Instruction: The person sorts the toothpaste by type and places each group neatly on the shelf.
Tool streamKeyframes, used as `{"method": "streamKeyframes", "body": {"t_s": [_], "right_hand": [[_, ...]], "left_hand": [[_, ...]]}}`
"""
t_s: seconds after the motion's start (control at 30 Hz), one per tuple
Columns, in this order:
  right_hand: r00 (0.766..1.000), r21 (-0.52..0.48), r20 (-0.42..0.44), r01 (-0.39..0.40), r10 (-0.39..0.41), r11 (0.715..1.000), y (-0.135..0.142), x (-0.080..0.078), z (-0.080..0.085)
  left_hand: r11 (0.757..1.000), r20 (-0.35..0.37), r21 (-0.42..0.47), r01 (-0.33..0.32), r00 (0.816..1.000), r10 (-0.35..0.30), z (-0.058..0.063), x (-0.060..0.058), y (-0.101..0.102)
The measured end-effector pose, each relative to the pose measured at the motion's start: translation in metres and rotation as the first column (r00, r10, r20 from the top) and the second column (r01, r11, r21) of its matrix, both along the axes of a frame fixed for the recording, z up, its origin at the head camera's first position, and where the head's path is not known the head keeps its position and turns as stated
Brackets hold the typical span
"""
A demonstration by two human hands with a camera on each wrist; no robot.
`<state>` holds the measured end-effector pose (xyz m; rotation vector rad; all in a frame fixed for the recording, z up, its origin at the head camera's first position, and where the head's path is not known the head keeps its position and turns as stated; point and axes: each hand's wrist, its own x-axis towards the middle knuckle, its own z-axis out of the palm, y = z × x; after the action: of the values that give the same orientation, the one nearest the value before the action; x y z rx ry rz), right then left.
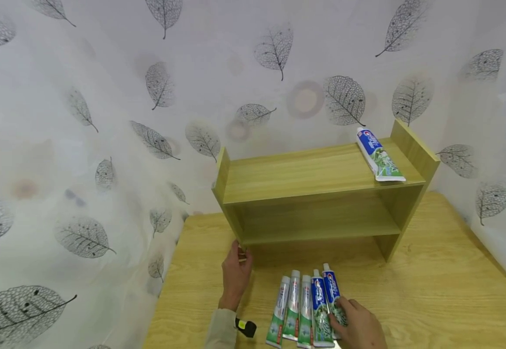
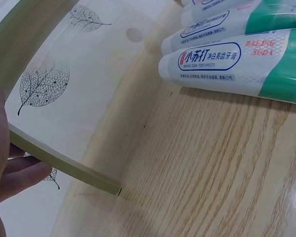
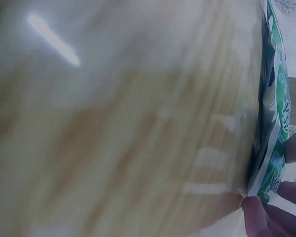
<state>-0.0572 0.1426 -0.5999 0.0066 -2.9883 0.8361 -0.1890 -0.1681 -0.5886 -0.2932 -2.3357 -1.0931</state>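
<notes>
The person's right hand [image 1: 359,325] pinches the tail of the rightmost blue-and-green Crest toothpaste tube [image 1: 331,288] on the wooden table [image 1: 445,291], beside another Crest tube [image 1: 319,305] and three baking-soda toothpaste tubes [image 1: 293,305]. The left hand [image 1: 236,274] grips the wooden shelf's [image 1: 296,174] left side panel, thumb and fingers either side. A further Crest tube [image 1: 377,155] lies up top.

"What colours were the baking soda toothpaste tubes [image 1: 293,306] on the left?"

"White, with blue print, red 'BAKING SODA' lettering and green near ends."

"And the blue-capped look of the toothpaste pair [image 1: 320,303] to their right?"

"Only their far halves were blue; the near ones were green."

"The tabletop [image 1: 445,276]?"

"Yellow-tan, brown-grained; the two-tier shelf [image 1: 288,177] was greenish yellow, the white backdrop [image 1: 218,53] leaf-printed in dark grey."
</notes>
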Motion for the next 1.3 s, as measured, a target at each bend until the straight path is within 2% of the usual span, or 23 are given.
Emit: {"method": "streamKeyframes", "body": {"t_s": [0.2, 0.4, 0.67, 0.83, 0.93, 1.13, 1.3], "right_hand": [[0.991, 0.037, -0.133, 0.001, 0.004, 0.999, -0.001, 0.000, -0.003], [0.970, 0.012, -0.242, -0.005, 0.008, 1.000, 0.002, -0.002, -0.009], [0.971, -0.018, -0.241, 0.000, -0.004, 1.000, 0.006, 0.000, -0.010], [0.960, -0.023, -0.279, 0.012, -0.018, 1.000, 0.010, 0.003, -0.010], [0.940, -0.020, -0.340, 0.013, -0.019, 1.000, 0.014, 0.006, -0.010], [0.874, 0.000, -0.487, -0.007, 0.007, 1.000, 0.023, 0.006, 0.002], [0.863, 0.002, -0.506, 0.014, -0.011, 1.000, 0.028, 0.008, 0.023]], "left_hand": [[1.000, -0.016, -0.008, 0.006, 1.000, -0.006, 0.001, -0.001, 0.000], [1.000, -0.027, -0.009, -0.001, 1.000, 0.001, -0.002, -0.002, -0.001], [1.000, -0.032, -0.011, 0.013, 0.999, -0.013, -0.006, -0.002, -0.002], [1.000, -0.015, 0.001, 0.015, 1.000, -0.015, -0.003, -0.001, -0.002], [1.000, -0.002, 0.008, 0.016, 1.000, -0.016, -0.002, -0.001, -0.001], [1.000, 0.009, 0.017, 0.012, 1.000, -0.013, 0.002, 0.001, 0.000], [1.000, 0.023, 0.017, 0.004, 1.000, -0.004, 0.000, 0.001, 0.000]]}}
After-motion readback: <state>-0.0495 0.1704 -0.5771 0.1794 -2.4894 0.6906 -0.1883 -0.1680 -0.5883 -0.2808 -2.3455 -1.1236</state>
